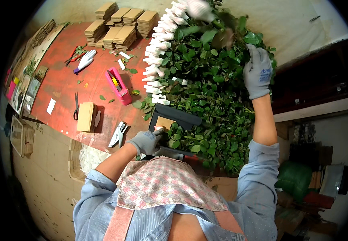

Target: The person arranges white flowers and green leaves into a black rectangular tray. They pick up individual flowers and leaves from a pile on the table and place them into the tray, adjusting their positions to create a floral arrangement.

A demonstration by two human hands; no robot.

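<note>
My left hand point(145, 141), in a grey glove, rests at the near left of a black tray point(178, 116). Its fingers are bent against a brown cardboard piece point(165, 123); a small pale-pink bit shows at the fingertips, too covered to name. Leafy stems point(194, 142) lie across the tray's right part. Out at the right edge of the big leafy pile point(210, 86), my gloved right hand point(258, 71) touches leaves with its fingers stretched out; its thumb is hidden. White-wrapped flower heads point(158, 46) line the pile's left side. A blurred wrapped flower point(200, 10) hangs at the far end.
On the red table point(57, 76) are cardboard stacks point(120, 38), a pink tape dispenser point(119, 86), black scissors point(76, 106), a cardboard bundle point(86, 117), a silver tool point(119, 134) and a white glove point(86, 61). A basket point(75, 160) of white pieces stands at the near edge.
</note>
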